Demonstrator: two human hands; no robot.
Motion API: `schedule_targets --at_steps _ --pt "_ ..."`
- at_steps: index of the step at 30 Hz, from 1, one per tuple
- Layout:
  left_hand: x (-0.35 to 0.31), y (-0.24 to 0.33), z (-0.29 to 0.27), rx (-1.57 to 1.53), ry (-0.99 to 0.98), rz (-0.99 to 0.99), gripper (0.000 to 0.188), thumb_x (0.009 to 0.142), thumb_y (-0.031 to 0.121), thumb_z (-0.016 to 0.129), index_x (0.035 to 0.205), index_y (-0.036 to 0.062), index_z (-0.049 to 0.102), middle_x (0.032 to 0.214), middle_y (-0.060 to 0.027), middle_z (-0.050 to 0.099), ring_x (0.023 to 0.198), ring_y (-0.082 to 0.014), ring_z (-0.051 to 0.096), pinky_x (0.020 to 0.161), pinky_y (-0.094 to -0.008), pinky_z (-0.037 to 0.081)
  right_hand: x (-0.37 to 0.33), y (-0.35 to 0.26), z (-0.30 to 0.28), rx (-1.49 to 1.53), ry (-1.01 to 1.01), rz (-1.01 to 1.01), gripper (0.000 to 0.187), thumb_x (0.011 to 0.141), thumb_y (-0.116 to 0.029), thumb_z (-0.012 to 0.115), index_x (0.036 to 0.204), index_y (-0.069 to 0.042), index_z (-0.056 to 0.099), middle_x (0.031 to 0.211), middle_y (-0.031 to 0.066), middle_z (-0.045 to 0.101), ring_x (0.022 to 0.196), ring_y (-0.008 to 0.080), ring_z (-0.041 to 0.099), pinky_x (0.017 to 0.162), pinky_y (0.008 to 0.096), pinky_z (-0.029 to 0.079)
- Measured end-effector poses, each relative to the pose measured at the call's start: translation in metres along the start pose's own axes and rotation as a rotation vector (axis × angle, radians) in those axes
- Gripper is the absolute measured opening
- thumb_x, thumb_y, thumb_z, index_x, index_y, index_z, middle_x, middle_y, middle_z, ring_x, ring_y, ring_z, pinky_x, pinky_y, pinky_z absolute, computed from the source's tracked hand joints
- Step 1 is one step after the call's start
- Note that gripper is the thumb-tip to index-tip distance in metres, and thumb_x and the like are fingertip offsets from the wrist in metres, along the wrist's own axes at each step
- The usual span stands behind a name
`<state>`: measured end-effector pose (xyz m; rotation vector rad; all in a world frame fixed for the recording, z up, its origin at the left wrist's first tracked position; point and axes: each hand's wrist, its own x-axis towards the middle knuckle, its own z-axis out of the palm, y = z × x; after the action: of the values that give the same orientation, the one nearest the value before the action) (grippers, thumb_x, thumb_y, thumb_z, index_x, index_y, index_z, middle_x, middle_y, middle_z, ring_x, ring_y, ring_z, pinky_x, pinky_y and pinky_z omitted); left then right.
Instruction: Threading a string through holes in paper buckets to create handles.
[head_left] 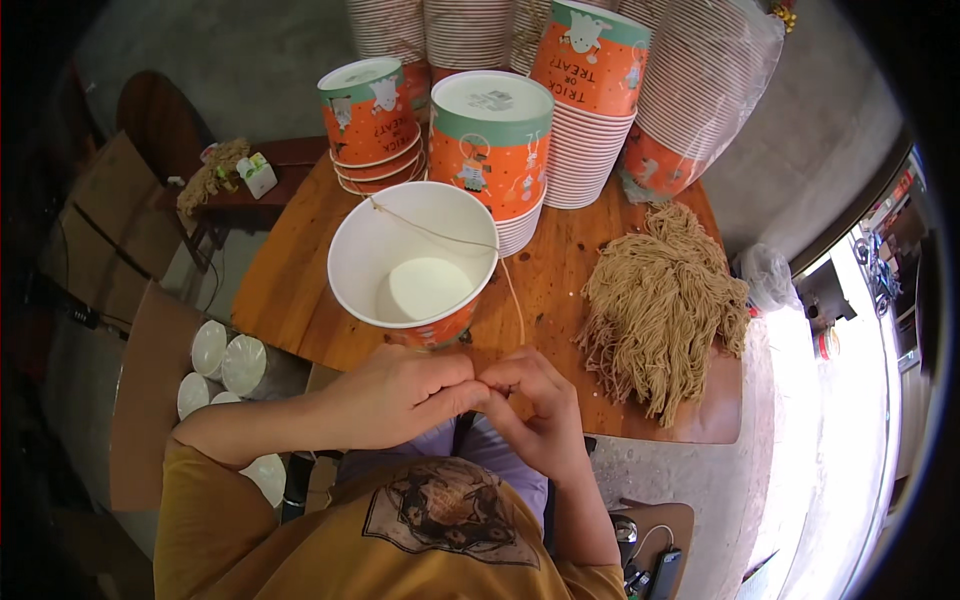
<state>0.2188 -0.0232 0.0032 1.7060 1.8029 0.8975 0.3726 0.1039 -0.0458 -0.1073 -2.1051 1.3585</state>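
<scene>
A white-lined paper bucket (412,262) with an orange printed outside stands upright at the table's near edge, its open mouth tilted toward me. A thin tan string (425,228) runs from its left rim across the mouth, over the right rim and down to my hands. My left hand (425,392) and my right hand (535,400) meet just in front of the bucket, thumbs and fingertips pinched together on the string's end. The end itself is hidden between the fingers. To the right lies a thick bundle of tan strings (665,310).
Behind the bucket stand upside-down orange buckets (490,150) in stacks, with a shorter stack (368,115) at left. A plastic-wrapped stack (705,90) rises at back right. Several white-lined buckets (245,365) sit in a carton (150,400) on my left. A bench (290,152) is beyond.
</scene>
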Motion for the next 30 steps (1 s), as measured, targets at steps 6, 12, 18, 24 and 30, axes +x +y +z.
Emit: schedule_targets --at_steps 6,12,18,24,30 --pt "0.007 0.008 -0.012 0.161 0.276 0.115 0.022 0.084 0.021 0.071 0.085 0.0053 0.056 0.080 -0.0103 0.056 0.075 -0.0282 0.060 0.063 -0.0390 0.046 -0.005 0.009 0.001 -0.060 0.087 -0.034 0.019 0.080 0.003 0.067 0.097 -0.003 0.062 0.089 0.0093 0.059 0.077 0.0230 0.059 0.067 0.0296 0.049" --pt "0.025 -0.033 -0.033 -0.009 0.203 -0.106 0.024 0.082 0.011 0.068 0.100 0.0001 0.056 0.092 -0.0081 0.057 0.084 -0.0198 0.059 0.073 -0.0324 0.051 0.006 0.014 0.007 -0.376 0.198 -0.072 0.016 0.077 -0.001 0.068 0.092 -0.006 0.062 0.098 0.0077 0.060 0.091 0.0285 0.054 0.082 0.0359 0.044" --pt "0.035 -0.033 -0.042 -0.353 0.048 -0.287 0.018 0.083 0.009 0.060 0.095 -0.0042 0.061 0.076 -0.0035 0.061 0.069 -0.0084 0.056 0.062 -0.0251 0.048 0.009 0.031 0.024 -0.388 0.222 -0.076 0.014 0.076 0.000 0.067 0.088 -0.005 0.061 0.110 0.0086 0.060 0.098 0.0299 0.052 0.087 0.0396 0.043" --pt "0.040 -0.035 -0.046 -0.340 -0.008 -0.325 0.020 0.079 0.009 0.060 0.094 -0.0049 0.061 0.074 -0.0006 0.058 0.067 -0.0067 0.054 0.059 -0.0235 0.045 0.022 0.033 0.040 -0.445 0.291 -0.231 0.016 0.075 0.001 0.066 0.089 -0.003 0.060 0.115 0.0092 0.060 0.102 0.0308 0.055 0.089 0.0411 0.046" --pt "0.038 -0.040 -0.046 -0.294 -0.014 -0.275 0.022 0.079 0.011 0.061 0.096 -0.0035 0.062 0.075 0.0002 0.058 0.066 -0.0066 0.053 0.059 -0.0242 0.045 0.015 0.041 0.034 -0.663 0.212 -0.220 0.016 0.076 0.002 0.065 0.089 -0.004 0.058 0.101 0.0089 0.064 0.089 0.0306 0.059 0.079 0.0400 0.048"
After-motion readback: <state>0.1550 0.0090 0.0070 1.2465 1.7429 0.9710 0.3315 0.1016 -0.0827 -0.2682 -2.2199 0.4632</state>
